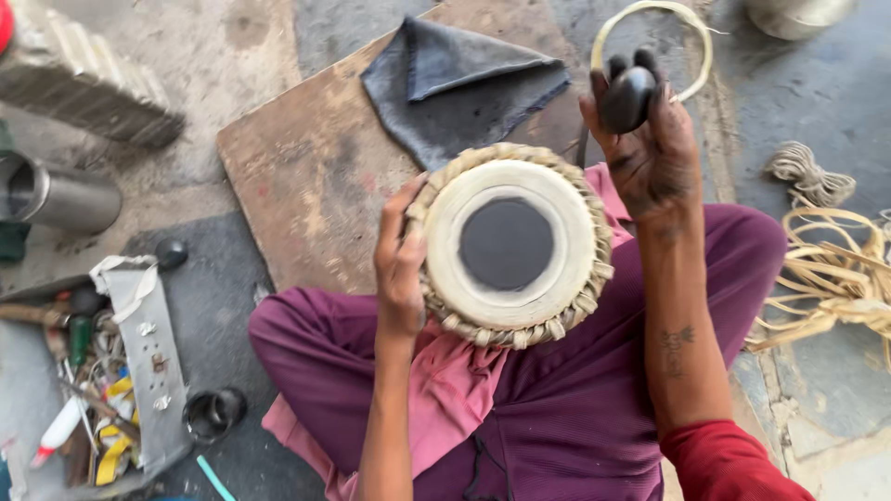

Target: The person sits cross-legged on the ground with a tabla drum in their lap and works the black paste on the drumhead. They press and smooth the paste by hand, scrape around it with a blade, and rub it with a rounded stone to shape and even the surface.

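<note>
Head view — left hand (399,269) steadies drum (510,243), right hand (650,153) grips black stone (628,97).

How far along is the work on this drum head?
Done: the drum head already has its braided rim and a black centre patch. In hand: the left hand steadies its edge; the right hand holds a dark smooth stone raised above it. What remains can't be judged.

Hands: two, left hand (399,264), right hand (650,153)
Drum (509,243): one
Black stone (628,97): one
Grey cloth (459,83): one
Wooden board (306,176): one
Cane ring (691,23): one
Metal cylinder (56,197): one
Tool tray (148,343): one
Cord coil (806,176): one
Strip bundle (835,278): one
</note>
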